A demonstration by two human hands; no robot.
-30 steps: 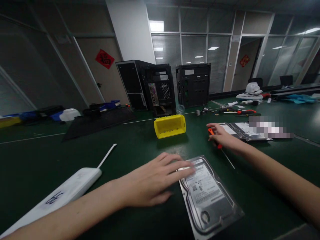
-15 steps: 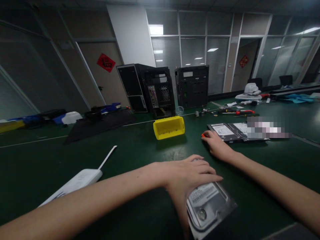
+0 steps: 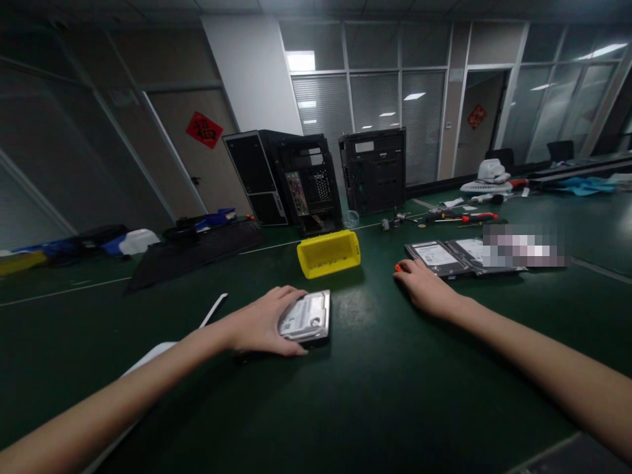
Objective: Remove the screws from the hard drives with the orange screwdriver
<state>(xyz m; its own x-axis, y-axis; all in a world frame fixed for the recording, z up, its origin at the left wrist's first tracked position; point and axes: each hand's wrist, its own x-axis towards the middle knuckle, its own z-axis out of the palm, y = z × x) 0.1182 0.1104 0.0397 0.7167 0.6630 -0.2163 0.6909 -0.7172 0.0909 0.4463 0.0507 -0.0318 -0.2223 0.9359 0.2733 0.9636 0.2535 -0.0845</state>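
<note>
My left hand (image 3: pixel 266 322) is wrapped round the sides of a silver hard drive (image 3: pixel 306 316) with a white label, low over the green table or on it; I cannot tell whether it touches. Its left part is hidden under my palm. To the right, my right hand (image 3: pixel 429 289) rests on the table with its fingers closed round a small thing with an orange end (image 3: pixel 399 267), mostly hidden. Just beyond those fingers lies a labelled hard drive (image 3: pixel 437 257), with another drive (image 3: pixel 471 250) beside it.
A yellow bin (image 3: pixel 330 255) with small parts inside stands mid-table. Behind it are open computer cases (image 3: pixel 306 184). Screwdrivers (image 3: pixel 478 217) lie at the back right. A white device (image 3: pixel 153 355) with a thin arm is partly behind my left forearm. A black mat (image 3: pixel 192 253) lies left.
My left hand has carried the hard drive left and away from me, turning it to lie flatter. My right hand has stayed nearly still. The view has shifted slightly.
</note>
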